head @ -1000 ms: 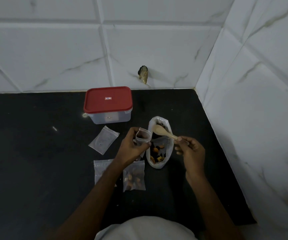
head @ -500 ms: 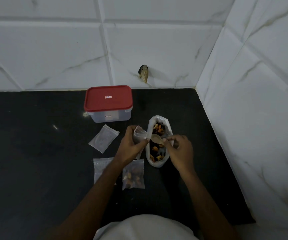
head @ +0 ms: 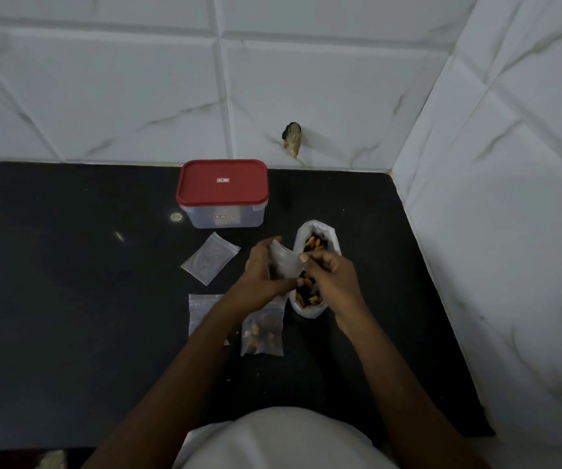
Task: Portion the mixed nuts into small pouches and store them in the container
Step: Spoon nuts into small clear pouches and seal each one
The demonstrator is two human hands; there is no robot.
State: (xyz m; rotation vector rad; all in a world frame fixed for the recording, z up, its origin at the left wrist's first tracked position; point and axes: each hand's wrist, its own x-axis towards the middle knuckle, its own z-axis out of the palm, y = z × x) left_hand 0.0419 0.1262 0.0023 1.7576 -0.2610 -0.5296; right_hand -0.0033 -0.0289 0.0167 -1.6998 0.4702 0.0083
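The left hand point(head: 259, 279) grips a small pouch point(head: 284, 267) over the black counter point(head: 86, 299). The right hand point(head: 335, 280), fingers curled, pinches the small pouch's upper corner, just above the open bag of mixed nuts point(head: 316, 243). A filled pouch point(head: 262, 331) lies nearer. The red-lidded container point(head: 222, 194) stands closed behind.

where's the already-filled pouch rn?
Head view, centre: the filled pouch lies flat on the black counter, nearer the person than the left hand, between an empty pouch on its left and the nut bag on its right.
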